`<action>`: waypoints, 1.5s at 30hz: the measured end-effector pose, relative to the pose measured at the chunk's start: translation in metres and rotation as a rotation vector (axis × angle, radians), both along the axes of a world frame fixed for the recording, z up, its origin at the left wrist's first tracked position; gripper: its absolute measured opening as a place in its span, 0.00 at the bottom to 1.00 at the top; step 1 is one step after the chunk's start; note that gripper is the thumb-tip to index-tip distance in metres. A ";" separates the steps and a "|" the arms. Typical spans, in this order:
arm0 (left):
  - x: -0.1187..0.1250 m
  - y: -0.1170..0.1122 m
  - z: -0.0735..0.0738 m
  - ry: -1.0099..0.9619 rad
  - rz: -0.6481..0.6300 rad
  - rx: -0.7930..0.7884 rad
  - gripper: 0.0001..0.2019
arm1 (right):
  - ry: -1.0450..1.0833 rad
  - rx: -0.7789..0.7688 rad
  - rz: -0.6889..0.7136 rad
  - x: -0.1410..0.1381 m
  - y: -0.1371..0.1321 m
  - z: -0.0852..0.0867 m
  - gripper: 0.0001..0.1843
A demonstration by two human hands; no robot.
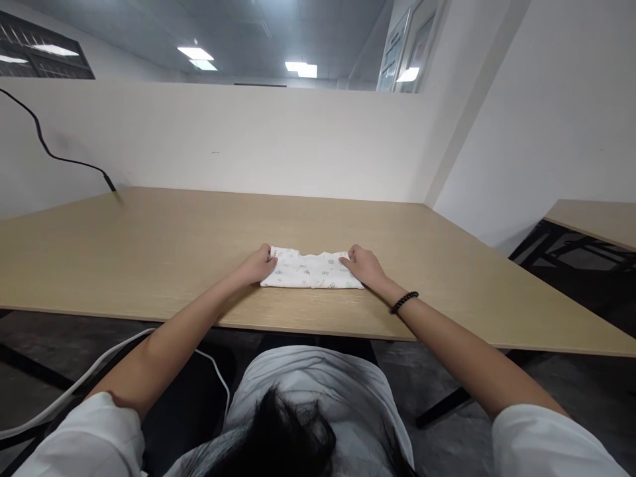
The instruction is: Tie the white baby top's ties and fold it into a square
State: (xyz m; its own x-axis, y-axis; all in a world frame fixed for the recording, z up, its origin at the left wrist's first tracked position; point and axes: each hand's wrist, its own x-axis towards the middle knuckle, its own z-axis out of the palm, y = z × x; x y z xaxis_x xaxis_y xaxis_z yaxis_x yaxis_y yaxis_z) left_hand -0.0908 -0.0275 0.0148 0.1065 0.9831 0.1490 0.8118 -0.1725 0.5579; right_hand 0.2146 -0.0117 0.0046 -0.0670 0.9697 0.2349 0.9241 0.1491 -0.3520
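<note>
**Folded printed cloth, probably soft and light**

Black bead bracelet around the right wrist. Left hand open on the cloth's left end, fingers a little curved, no clear pinch. Right hand open on the right end, fingers flat, also no clear pinch. Cloth near the front edge of the light wood table. Best hold: both ends, fingers under the folds. Behind the table, a cream wall and a black cable; right of the table, a second table.

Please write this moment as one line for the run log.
left hand: on folded garment | right hand: on its other end | surface: wooden table
</note>
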 end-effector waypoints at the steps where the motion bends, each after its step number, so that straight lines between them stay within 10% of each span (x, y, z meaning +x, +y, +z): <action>1: 0.001 0.000 0.001 0.061 0.003 -0.005 0.06 | -0.006 0.008 -0.014 -0.001 -0.002 0.000 0.12; 11: -0.007 0.007 -0.006 0.372 0.035 0.062 0.19 | -0.156 0.031 0.017 -0.001 -0.007 -0.002 0.18; 27: -0.010 0.020 -0.018 0.198 -0.138 0.219 0.19 | 0.187 0.135 0.118 0.010 0.008 -0.021 0.11; 45: -0.010 0.026 -0.015 0.008 -0.036 0.101 0.12 | 0.026 0.181 0.044 0.010 0.005 -0.016 0.13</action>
State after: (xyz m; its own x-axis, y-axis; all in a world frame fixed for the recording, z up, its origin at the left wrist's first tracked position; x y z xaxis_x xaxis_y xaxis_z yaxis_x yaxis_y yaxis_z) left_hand -0.1011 -0.0013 -0.0002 0.1428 0.9586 0.2466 0.8084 -0.2567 0.5297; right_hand 0.2247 -0.0069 -0.0111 -0.1001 0.9077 0.4074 0.9063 0.2522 -0.3392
